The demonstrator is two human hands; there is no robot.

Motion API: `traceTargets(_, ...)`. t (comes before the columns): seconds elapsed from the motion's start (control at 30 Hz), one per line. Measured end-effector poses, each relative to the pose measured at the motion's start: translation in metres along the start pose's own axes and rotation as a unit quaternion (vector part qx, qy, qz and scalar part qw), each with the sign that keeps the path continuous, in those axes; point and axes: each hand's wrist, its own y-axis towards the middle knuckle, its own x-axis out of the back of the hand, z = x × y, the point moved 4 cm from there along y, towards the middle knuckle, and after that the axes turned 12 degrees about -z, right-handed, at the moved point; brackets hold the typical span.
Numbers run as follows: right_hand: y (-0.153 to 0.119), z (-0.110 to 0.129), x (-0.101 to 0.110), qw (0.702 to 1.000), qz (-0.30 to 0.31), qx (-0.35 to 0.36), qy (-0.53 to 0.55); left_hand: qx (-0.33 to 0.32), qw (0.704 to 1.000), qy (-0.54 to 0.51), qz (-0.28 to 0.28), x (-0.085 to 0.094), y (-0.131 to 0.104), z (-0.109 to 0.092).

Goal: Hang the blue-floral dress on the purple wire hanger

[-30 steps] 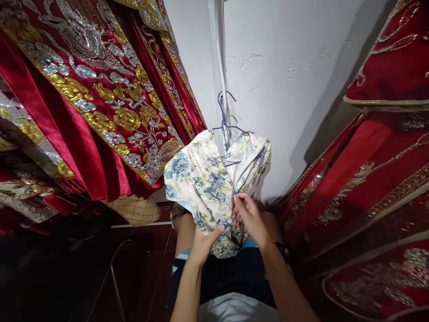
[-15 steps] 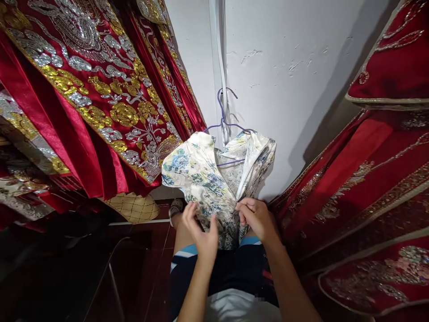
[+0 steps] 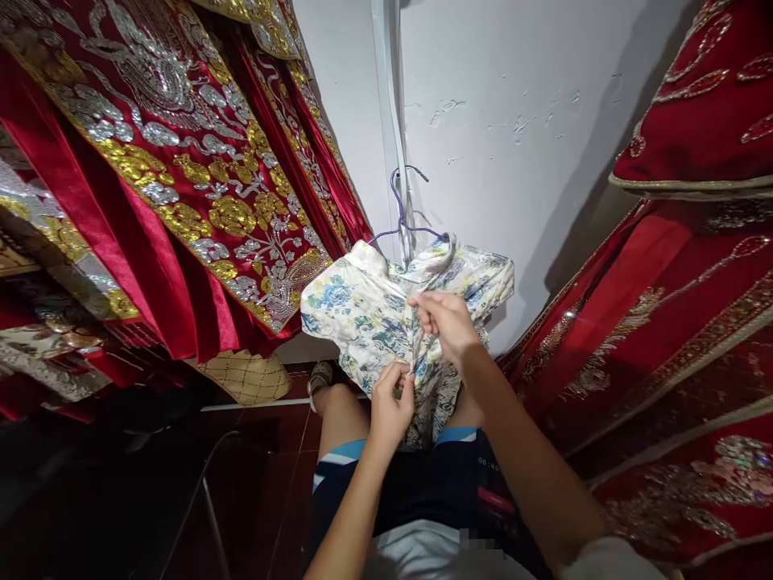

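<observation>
The floral short-sleeved shirt [image 3: 368,314] hangs from a purple hanger [image 3: 395,231] before the white wall [image 3: 483,89], its previously gaping front drawn together. The right hand [image 3: 450,322], now farther up, pinches the front edge; the left hand [image 3: 392,399], earlier open, pinches it nearer.

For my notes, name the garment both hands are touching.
The pale floral top on the purple hanger: left hand and right hand pinch it, unlike the red embroidered garments either side.

Left hand [image 3: 394,396] pinches low, right hand [image 3: 448,324] pinches higher, both forearms [image 3: 356,499] extended forward.
</observation>
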Motion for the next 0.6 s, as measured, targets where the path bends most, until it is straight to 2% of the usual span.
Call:
traceTargets(0.1, 0.025, 0.027, -0.02, 0.999, -0.012, 0.048, 0.01, -0.004, 0.999, 0.023, 0.028, 0.0, -0.002, 0.008)
traceTargets(0.17, 0.033, 0.039, -0.027, 0.996, -0.022, 0.084, 0.006, 0.001, 0.998, 0.037, 0.049, -0.002, -0.003, 0.014)
traceTargets(0.23, 0.033, 0.042, -0.029, 0.994, -0.015, 0.111, -0.012, 0.015, 0.997, 0.038, 0.064, -0.004, 0.001, 0.016)
traceTargets(0.3, 0.029, 0.04, -0.026, 0.99, -0.002, 0.133, -0.043, 0.026, 0.998, 0.011, 0.061, -0.001, 0.013, 0.01)
traceTargets(0.4, 0.02, 0.038, -0.019, 0.983, -0.013, 0.163, -0.084, 0.001, 0.997, -0.073, 0.014, 0.012, 0.054, -0.02)
traceTargets(0.47, 0.015, 0.042, -0.016, 0.979, -0.018, 0.179, -0.101, -0.064, 0.994, -0.087, -0.032, 0.023, 0.09, -0.048)
traceTargets(0.53, 0.011, 0.048, -0.016, 0.975, -0.013, 0.194, -0.111, -0.128, 0.989, -0.055, -0.04, 0.028, 0.125, -0.073)
traceTargets(0.6, 0.01, 0.053, -0.016, 0.972, -0.01, 0.208, -0.113, -0.184, 0.983, -0.007, -0.02, 0.026, 0.15, -0.09)
